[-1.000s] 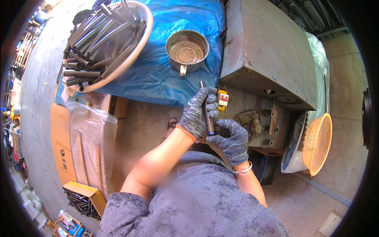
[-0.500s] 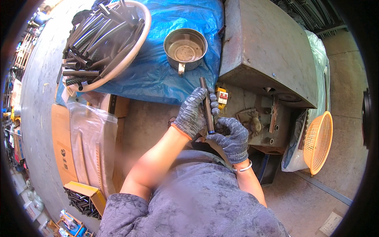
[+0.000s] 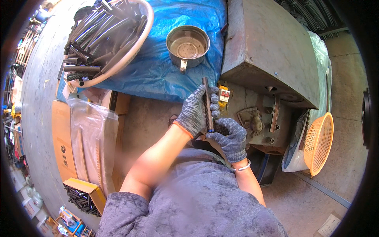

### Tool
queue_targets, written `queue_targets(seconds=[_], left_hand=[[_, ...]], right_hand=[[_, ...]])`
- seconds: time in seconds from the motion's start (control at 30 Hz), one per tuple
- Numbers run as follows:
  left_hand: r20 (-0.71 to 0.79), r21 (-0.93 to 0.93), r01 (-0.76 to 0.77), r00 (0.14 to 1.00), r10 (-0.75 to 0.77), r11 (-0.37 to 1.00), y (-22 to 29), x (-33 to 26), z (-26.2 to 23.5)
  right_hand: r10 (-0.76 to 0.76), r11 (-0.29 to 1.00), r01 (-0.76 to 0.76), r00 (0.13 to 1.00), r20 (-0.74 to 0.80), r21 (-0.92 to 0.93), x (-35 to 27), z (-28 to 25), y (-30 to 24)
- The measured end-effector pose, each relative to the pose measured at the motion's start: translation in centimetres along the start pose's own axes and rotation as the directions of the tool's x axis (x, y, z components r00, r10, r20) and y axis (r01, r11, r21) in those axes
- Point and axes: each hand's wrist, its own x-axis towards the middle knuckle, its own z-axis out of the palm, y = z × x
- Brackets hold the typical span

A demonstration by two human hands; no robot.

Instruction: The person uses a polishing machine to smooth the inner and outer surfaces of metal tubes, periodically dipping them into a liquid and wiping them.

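My left hand (image 3: 196,111), in a grey knit glove, grips a dark metal tube (image 3: 207,103) held nearly upright in front of me. My right hand (image 3: 230,136), also gloved, closes around the tube's lower end, just below the left hand. Both hands hover in front of a grey metal machine (image 3: 268,51) with a small yellow switch box (image 3: 223,95) beside the tube.
A round basin (image 3: 118,59) full of several dark tubes sits on a blue tarp (image 3: 158,75) at the upper left, next to a metal pot (image 3: 188,43). An orange mesh basket (image 3: 319,144) leans at the right. Cardboard and a plastic bag (image 3: 89,138) lie left; a box of short tubes (image 3: 81,193) below.
The tube has slid upward through my hands and stands more upright; both hands stay closed on it in nearly the same place.
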Motion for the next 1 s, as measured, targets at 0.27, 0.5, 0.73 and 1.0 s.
queue_targets(seconds=[0.27,0.5,0.73,1.0], left_hand=[[-0.030,-0.083,0.017,0.999,-0.019,0.996,-0.4,1.0,-1.4],[0.102,-0.185,0.058,0.994,-0.039,0.981,-0.6,1.1,-2.2],[0.114,0.017,-0.004,0.993,0.002,1.000,-0.4,0.0,-1.3],[0.087,0.141,-0.051,0.995,0.039,0.989,-0.3,-0.1,-1.5]], right_hand=[[0.043,0.995,-0.041,0.999,-0.015,0.086,0.0,0.2,0.6],[0.010,0.999,-0.011,1.000,0.013,0.040,0.3,0.1,-0.3],[0.008,1.000,-0.007,0.999,0.052,-0.016,0.1,0.0,0.1],[-0.021,0.999,0.021,1.000,0.017,-0.026,0.1,0.2,0.4]])
